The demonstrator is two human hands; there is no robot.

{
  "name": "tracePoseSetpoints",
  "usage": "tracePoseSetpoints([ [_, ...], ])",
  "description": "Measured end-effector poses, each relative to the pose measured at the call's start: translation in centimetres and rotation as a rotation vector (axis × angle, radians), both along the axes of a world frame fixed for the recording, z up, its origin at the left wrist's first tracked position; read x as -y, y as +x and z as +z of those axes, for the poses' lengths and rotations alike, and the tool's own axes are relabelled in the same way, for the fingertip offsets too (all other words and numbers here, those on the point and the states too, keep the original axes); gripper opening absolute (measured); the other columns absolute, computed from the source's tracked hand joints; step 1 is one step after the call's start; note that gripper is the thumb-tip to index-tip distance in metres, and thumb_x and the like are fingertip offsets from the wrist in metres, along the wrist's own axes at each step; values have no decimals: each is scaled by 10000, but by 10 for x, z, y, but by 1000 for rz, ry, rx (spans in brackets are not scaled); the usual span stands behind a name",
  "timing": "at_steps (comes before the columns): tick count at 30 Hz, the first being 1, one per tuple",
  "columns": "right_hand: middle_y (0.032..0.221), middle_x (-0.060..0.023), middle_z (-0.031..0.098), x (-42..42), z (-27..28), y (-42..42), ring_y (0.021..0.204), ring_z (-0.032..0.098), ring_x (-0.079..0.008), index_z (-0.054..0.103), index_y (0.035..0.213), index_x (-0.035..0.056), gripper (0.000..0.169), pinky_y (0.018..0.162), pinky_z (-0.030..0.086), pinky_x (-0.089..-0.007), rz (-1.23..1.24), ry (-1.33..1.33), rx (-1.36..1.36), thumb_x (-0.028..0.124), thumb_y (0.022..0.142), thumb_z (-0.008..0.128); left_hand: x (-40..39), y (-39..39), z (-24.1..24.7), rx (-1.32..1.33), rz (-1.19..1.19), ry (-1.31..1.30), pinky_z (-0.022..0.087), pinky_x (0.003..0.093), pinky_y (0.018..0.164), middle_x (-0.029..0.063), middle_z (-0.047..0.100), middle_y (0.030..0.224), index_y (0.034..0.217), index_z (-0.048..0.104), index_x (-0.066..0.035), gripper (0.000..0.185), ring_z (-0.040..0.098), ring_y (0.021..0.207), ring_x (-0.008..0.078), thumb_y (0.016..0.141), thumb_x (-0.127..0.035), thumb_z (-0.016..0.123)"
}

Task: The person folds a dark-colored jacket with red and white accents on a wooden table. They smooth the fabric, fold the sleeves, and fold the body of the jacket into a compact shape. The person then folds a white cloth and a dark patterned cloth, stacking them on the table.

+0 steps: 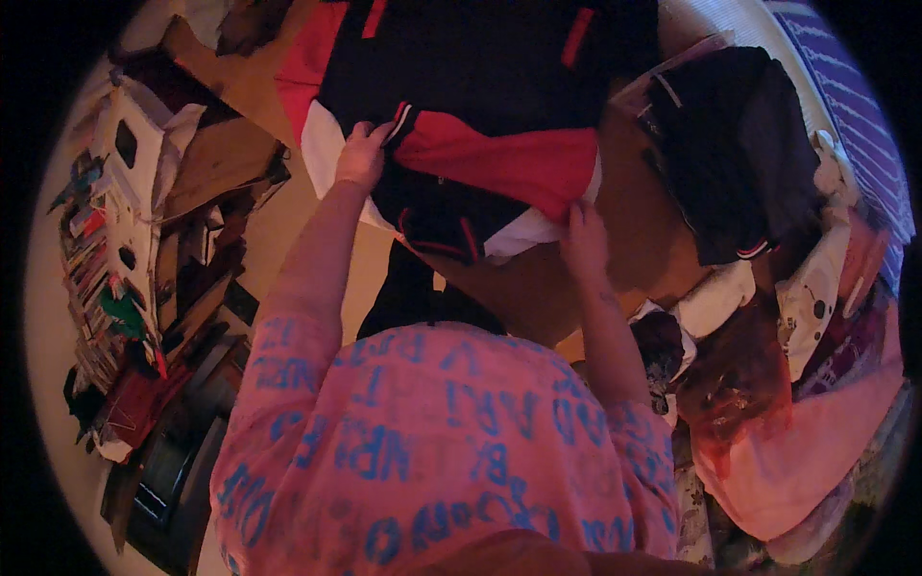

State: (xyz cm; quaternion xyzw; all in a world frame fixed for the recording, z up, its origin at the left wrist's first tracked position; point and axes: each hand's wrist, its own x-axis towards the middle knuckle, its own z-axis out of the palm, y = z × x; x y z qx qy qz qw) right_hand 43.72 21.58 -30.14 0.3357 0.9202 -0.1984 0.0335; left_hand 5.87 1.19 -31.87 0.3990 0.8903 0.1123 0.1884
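Note:
A black, red and white garment [497, 162] is spread in front of me, with a red sleeve lying across its lower part. My left hand [362, 155] pinches the garment beside a black cuff [398, 122] edged with red and white stripes. On the other side, my right hand [585, 241] grips the red and white fabric near its edge. The black part nearest me [450, 212] has short red trims and hangs toward my body. Both hands' fingertips are partly hidden by cloth.
To the right lies a dark folded garment [727, 151] with striped trim, beside a blue patterned cloth [850, 108]. Pink cloth [799, 461] is heaped nearer me. At left stand a white panel with cutouts [137, 151], a row of books [90, 288] and a brown cardboard flap [220, 162].

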Motion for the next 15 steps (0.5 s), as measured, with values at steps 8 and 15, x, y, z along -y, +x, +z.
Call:
tracePoseSetpoints([
  [8, 995, -139, 594, -21, 19, 5, 955, 570, -347, 627, 951, 52, 191, 823, 480, -450, -164, 22, 68, 91, 768, 591, 1, -47, 45, 528, 209, 508, 475, 310, 852, 81, 612, 1101, 1007, 650, -83, 229, 587, 997, 213, 783, -116, 682],
  [15, 1047, -153, 601, -3, 43, -3, 964, 577, -358, 612, 1042, 58, 320, 840, 482, -442, 114, -152, 128, 155, 742, 671, 7, -59, 36, 904, 677, 459, 471, 239, 783, 40, 638, 950, 1111, 600, -46, 287, 604, 849, 123, 855, -153, 673],
])
